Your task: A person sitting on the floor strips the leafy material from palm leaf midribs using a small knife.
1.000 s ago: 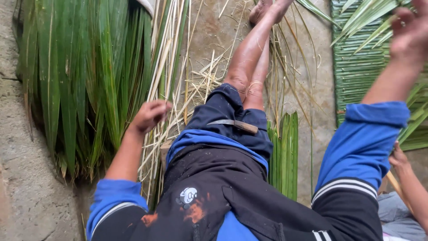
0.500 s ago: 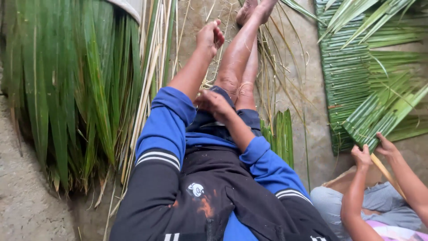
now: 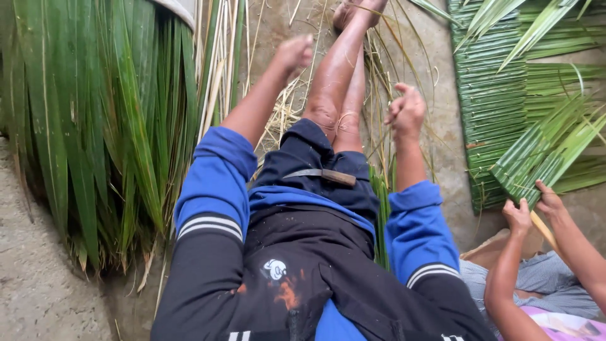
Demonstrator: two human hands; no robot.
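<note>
Concrete floor (image 3: 38, 297) strewn with palm fronds (image 3: 107, 126); left hand (image 3: 295, 53) and right hand (image 3: 406, 112) fisted above outstretched legs (image 3: 338, 82), knife (image 3: 320, 175) on lap.

No packages, labels, signs or screens anywhere in this view. The nearest thing to a label is a small round white printed emblem (image 3: 275, 269) on the front of the black shirt, low in the middle, with a smear of orange print (image 3: 288, 293) just beside it to the right.
</note>
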